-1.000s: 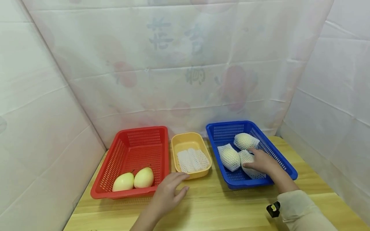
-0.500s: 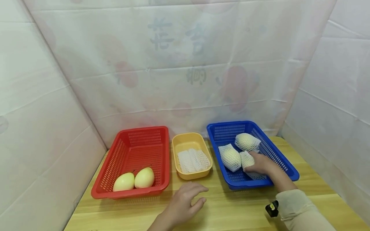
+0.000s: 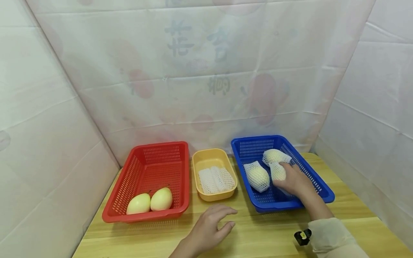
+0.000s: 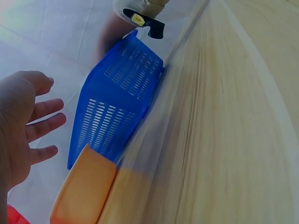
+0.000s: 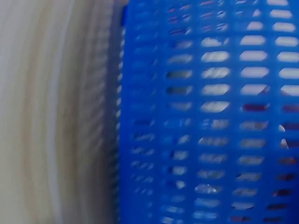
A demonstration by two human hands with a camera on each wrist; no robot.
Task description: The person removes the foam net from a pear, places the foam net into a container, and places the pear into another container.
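Note:
My right hand [image 3: 297, 182] reaches into the blue basket [image 3: 262, 206] and grips a pear in a white foam net [image 3: 276, 171], its fingers and thumb around the netting. Two other netted pears lie beside it, one at the left [image 3: 258, 176] and one behind [image 3: 275, 156]. In the right wrist view the slotted basket wall [image 5: 187, 116] hides that hand. Over the table in front of the yellow tray [image 3: 215, 196], my left hand [image 3: 209, 229] holds nothing; the left wrist view shows its fingers apart and loosely bent [image 4: 23, 116].
At the left stands a red basket [image 3: 145, 216] with two bare pears [image 3: 161, 199] near its front. Several flat white foam nets [image 3: 215, 179] lie in the yellow tray. A printed cloth [image 3: 193, 89] hangs behind the wooden table [image 3: 251, 236].
My right hand has closed around the front netted pear and shifted it slightly up and back. My left hand has moved right, away from the red basket's corner.

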